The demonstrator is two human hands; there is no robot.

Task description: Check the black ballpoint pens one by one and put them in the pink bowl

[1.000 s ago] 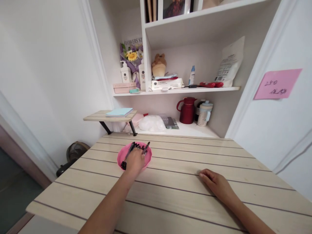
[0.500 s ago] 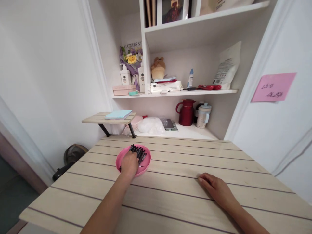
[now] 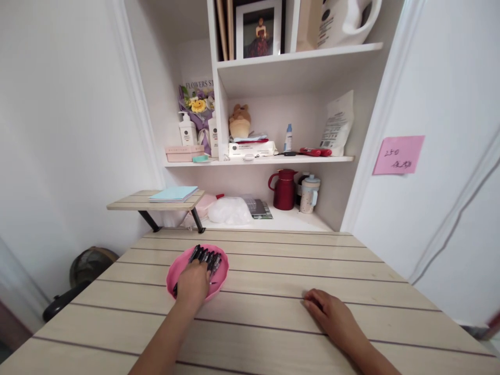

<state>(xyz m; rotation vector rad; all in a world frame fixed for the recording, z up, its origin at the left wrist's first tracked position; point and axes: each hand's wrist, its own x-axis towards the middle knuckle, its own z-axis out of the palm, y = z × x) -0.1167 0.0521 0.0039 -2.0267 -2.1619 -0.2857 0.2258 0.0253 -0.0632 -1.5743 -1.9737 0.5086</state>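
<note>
My left hand (image 3: 194,282) reaches into a round pink dish (image 3: 176,271) with a wavy rim. Its fingers are closed on a bundle of dark pens (image 3: 205,256), whose ends stick out beyond the knuckles; the fingertips are hidden. A thin pen tip shows on the dish floor to the right of the hand, and a dark end pokes out at its left. Well to the right, my right hand (image 3: 330,312) rests on the wooden tabletop (image 3: 269,291), loosely curled with the fingers together and nothing seen in it.
Behind the dish stands a small raised shelf (image 3: 128,200) with light blue paper (image 3: 174,194) on top. White shelving at the back holds a red jug (image 3: 284,192), a pale cup (image 3: 310,195) and a plastic bag (image 3: 230,211). A pink note (image 3: 398,155) is on the right wall.
The camera view has shifted, so the scene sits lower and further left. My left hand stays on the pens in the dish, and my right hand keeps resting on the tabletop.
</note>
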